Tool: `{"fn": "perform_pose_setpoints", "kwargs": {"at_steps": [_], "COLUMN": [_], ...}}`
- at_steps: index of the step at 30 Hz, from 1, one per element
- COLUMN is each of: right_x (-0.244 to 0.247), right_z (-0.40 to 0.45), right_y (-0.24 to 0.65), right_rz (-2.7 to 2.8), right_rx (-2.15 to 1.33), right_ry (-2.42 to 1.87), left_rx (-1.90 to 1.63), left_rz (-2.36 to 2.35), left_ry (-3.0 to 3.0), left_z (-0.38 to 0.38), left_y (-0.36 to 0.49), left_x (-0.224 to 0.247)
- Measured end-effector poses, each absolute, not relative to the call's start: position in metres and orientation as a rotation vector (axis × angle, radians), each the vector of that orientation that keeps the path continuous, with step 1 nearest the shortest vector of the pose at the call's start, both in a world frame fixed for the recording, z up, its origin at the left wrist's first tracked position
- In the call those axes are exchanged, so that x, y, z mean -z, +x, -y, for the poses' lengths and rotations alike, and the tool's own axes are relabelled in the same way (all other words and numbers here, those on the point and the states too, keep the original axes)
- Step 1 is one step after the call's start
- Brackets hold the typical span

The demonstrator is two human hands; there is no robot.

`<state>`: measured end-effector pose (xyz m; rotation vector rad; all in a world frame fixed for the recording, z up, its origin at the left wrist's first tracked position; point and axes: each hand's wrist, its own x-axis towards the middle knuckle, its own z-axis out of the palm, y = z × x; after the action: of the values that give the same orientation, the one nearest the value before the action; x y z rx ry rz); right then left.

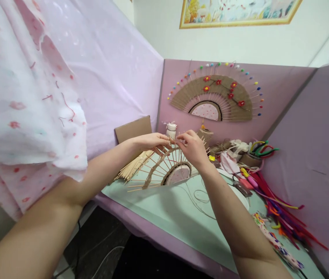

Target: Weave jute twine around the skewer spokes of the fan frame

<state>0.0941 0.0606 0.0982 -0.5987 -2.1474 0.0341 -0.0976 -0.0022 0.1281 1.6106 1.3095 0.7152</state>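
Note:
A half-round fan frame (177,173) of thin wooden sticks stands tilted above the green table, with a spotted half-disc at its base and a band of twine woven across the sticks. At its upper edge, my left hand (160,142) pinches the sticks from the left. My right hand (192,146) is at the top of the frame, thumb and fingers pressed together near the stick tips; what they grip is too small to make out. Loose twine (201,197) curls on the table below the right side of the frame.
Behind the hands are a white bottle (171,130), a twine spool (205,135) and cardboard (132,130). Bundled sticks (132,167) lie left. Pipe cleaners (286,211) and a white plate (241,197) are right. A finished fan (219,93) hangs behind.

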Motion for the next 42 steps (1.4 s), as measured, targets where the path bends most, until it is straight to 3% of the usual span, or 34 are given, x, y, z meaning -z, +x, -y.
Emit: {"fn": "perform_pose_setpoints", "kwargs": {"at_steps": [15,23,35,42], "right_x": [-0.087,-0.106,-0.104,-0.081], "right_z": [-0.046,-0.028,-0.015,-0.026], "right_y": [0.099,0.084,0.069,0.100], "right_rz": [2.214,2.155,2.275,2.105], "right_rx": [0.018,-0.154,0.056,-0.213], "right_ry": [-0.712,-0.664,-0.479,-0.729], "left_rx": [-0.752,-0.740,-0.729,-0.704], "left_rz": [-1.218,-1.217,-1.150,-1.124], "left_ry": [1.642,1.606,1.549,1.541], "left_z": [0.012,0.014,0.013,0.013], "left_y": [-0.100,-0.101,-0.108,-0.114], "left_x": [-0.109,-0.103,-0.089,-0.088]}}
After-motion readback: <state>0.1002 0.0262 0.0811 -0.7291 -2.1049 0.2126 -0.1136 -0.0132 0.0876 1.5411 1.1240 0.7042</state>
